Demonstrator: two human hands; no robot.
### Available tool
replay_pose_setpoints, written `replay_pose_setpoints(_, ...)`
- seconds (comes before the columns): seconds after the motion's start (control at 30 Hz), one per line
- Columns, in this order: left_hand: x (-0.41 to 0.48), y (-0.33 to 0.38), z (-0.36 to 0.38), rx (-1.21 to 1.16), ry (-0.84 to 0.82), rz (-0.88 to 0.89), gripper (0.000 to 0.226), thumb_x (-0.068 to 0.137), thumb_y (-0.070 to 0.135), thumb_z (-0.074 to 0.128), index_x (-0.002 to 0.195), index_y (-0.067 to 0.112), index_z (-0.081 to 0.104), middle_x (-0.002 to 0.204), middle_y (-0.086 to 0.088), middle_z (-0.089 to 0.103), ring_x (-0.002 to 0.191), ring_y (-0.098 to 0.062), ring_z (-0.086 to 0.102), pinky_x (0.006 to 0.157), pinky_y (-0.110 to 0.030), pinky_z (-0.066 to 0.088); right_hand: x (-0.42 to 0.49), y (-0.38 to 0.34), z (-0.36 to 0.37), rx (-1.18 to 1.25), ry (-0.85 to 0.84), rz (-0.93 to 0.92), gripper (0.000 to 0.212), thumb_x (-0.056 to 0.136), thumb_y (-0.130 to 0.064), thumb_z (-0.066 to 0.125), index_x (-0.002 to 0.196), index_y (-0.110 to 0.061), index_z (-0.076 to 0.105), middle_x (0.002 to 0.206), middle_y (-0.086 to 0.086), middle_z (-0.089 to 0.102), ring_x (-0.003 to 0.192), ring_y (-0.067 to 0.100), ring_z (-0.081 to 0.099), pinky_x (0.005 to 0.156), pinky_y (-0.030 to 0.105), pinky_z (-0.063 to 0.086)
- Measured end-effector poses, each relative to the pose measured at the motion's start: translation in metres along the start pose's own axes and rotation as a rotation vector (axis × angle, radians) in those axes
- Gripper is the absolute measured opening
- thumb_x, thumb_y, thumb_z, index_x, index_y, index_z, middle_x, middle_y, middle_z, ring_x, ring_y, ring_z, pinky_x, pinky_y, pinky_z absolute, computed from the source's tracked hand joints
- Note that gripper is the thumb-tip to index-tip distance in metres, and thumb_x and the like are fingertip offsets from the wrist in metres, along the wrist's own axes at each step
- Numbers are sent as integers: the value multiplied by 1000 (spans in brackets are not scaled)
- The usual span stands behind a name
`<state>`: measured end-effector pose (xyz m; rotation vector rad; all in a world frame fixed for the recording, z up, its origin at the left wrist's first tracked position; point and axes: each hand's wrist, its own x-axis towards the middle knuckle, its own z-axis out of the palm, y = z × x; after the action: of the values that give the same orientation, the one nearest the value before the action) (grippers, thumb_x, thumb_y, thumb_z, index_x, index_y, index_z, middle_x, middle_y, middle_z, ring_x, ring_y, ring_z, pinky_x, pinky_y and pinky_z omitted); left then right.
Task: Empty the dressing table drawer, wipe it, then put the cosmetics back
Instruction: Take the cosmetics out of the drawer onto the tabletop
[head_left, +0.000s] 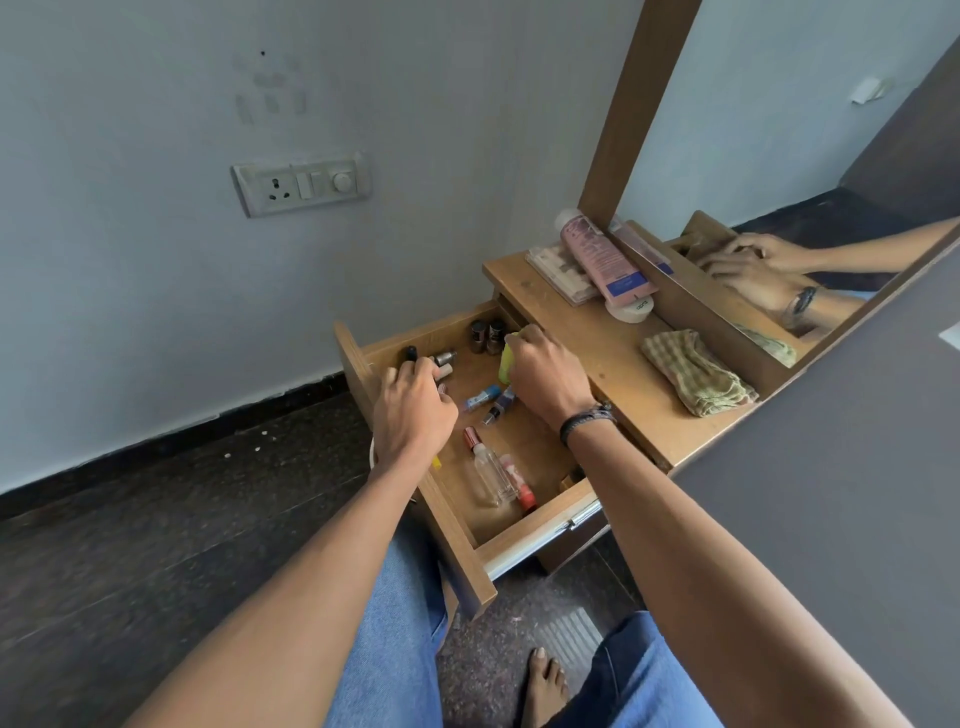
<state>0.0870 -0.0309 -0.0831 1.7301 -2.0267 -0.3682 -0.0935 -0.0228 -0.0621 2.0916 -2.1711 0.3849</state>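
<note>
Fingers (422, 372) of the left hand (413, 410) curl over small bottles in the open drawer (462, 525); right hand (545, 376) grips a yellow-green bottle (505, 364).
Drawer near end: clear bottle (491, 475) lying flat, red-capped tube (523, 488) touching it. Mid-drawer, between the hands: blue vial (480, 399), dark nail-polish bottle (500, 408). Left grip: can't tell what it holds, hand hides it. Drawer far end: two dark bottles (485, 335) upright. Beyond the drawer, on the table top (597, 364): checked cloth (696, 371), then pink tube (605, 254) lying on a palette (556, 267), by the mirror (779, 130).
</note>
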Motion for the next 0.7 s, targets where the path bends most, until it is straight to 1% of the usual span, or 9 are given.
replay_pose_setpoints(0.07,0,0,0,-6,8,5,24,95,25,60,119,22,60,122,0,64,112,-21,50,80,-33,46,7,-8,7,-39,-26,64,27,102,-9,44,121,-4,62,121,16,58,101,37,63,76,44,54)
replay_pose_setpoints(0.13,0,0,-1,-13,14,8,24,95,25,60,119,22,60,123,0,64,112,-21,50,80,-33,46,13,-13,11,-33,-4,123,24,101,-7,44,118,-5,61,120,18,57,100,40,63,74,44,53)
replay_pose_setpoints(0.23,0,0,-1,-14,12,10,26,95,25,61,121,22,59,125,0,63,113,-20,50,80,-32,45,16,-18,15,-14,1,159,22,100,-7,46,119,-7,56,122,19,55,101,43,61,71,46,52)
replay_pose_setpoints(0.33,0,0,0,-18,19,10,26,95,25,61,121,22,59,124,0,63,113,-20,50,80,-32,46,16,-19,18,26,-14,175,20,100,-9,46,119,-11,50,118,19,55,93,43,62,61,42,43)
replay_pose_setpoints(0.37,-1,-1,0,-21,24,10,25,95,25,60,120,22,59,123,0,64,113,-20,51,80,-32,46,15,-19,19,42,-12,180,19,99,-9,46,118,-12,49,115,18,56,90,43,63,61,40,41)
replay_pose_setpoints(0.43,-1,0,0,-23,26,12,24,96,26,60,120,22,60,122,0,64,112,-20,51,79,-31,45,13,-18,20,74,0,196,20,98,-10,48,117,-14,49,112,16,57,87,41,62,61,40,42)
replay_pose_setpoints(0.57,-1,0,-1,-23,22,14,24,96,26,60,119,21,60,121,0,64,111,-20,51,80,-33,47,5,-16,13,161,62,187,25,95,-18,57,118,-20,49,112,10,56,84,33,62,63,44,55)
replay_pose_setpoints(0.63,-2,0,-1,-18,24,17,25,95,25,61,120,20,60,121,-1,64,112,-21,51,80,-32,46,3,-14,2,254,129,185,31,91,-25,63,119,-20,52,118,8,57,83,27,60,64,38,53)
replay_pose_setpoints(0.7,-2,0,-2,-14,18,24,28,93,23,63,120,19,60,121,-1,64,112,-21,51,79,-31,43,5,-11,-15,367,197,208,37,87,-32,68,120,-22,54,119,4,61,87,22,59,68,33,49)
